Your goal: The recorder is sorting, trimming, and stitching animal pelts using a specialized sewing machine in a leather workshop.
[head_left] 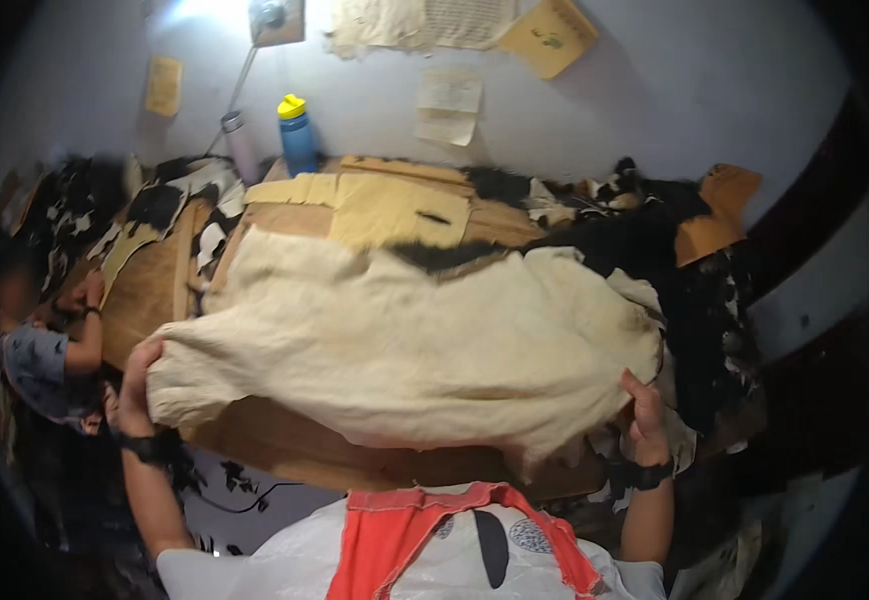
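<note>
A large cream-coloured hide (424, 345) with its pale side up stretches across the wooden worktable (344, 462). Dark fur shows along part of its far edge. My left hand (137, 388) grips the hide's left end, its fingers partly hidden by the hide. At the right end, my right hand (644, 418) pinches the edge with the thumb on top and the other fingers mostly out of sight. Between my hands, the near edge sags in folds above the tabletop.
Yellow pattern sheets (394, 212) lie behind the hide. A blue bottle (297, 145) with a yellow lid and a pale flask (240, 148) stand by the wall. Black hide pieces (689, 330) cover the right side. At left, another person (49, 360) works with a pale piece.
</note>
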A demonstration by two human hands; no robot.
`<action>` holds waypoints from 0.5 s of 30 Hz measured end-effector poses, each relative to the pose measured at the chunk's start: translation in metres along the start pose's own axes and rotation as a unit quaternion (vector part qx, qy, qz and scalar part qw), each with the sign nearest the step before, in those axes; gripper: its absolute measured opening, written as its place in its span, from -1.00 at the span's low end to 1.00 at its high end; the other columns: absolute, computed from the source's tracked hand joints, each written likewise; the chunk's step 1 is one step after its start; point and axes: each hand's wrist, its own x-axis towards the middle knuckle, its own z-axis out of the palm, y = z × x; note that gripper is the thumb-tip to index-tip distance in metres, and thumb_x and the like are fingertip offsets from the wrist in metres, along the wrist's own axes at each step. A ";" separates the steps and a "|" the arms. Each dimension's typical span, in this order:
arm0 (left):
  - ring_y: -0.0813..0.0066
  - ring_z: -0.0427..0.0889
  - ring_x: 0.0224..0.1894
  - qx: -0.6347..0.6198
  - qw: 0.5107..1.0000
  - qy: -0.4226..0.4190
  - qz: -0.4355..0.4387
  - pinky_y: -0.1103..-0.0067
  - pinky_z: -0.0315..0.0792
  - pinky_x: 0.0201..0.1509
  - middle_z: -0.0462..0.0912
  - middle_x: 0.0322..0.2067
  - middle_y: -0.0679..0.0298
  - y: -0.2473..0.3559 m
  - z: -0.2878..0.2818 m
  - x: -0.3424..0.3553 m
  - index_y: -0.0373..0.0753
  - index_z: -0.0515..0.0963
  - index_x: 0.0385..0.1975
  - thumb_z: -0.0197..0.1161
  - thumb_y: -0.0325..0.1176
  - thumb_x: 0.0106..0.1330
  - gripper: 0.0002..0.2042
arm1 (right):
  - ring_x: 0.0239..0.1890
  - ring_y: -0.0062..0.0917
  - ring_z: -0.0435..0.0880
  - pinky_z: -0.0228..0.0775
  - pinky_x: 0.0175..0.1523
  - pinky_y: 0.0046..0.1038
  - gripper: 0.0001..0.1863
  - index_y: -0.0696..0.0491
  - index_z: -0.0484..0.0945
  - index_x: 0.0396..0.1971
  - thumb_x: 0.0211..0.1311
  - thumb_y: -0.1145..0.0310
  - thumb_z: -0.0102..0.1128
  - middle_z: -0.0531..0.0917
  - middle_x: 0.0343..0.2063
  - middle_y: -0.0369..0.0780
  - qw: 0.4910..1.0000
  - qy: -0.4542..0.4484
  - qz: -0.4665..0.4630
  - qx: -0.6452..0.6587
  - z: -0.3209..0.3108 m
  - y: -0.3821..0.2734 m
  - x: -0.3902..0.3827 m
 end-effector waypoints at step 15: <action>0.32 0.66 -0.06 0.449 0.697 0.003 0.558 0.49 0.58 0.03 0.63 -0.02 0.11 0.183 -0.046 0.169 -0.33 0.38 0.26 0.05 -0.23 0.49 -0.57 | -0.25 -0.58 0.61 0.45 -0.11 -0.52 -0.78 0.12 0.60 -0.14 0.35 0.30 0.21 0.66 -0.25 -0.29 0.922 0.091 -0.377 0.000 0.060 -0.240 0.078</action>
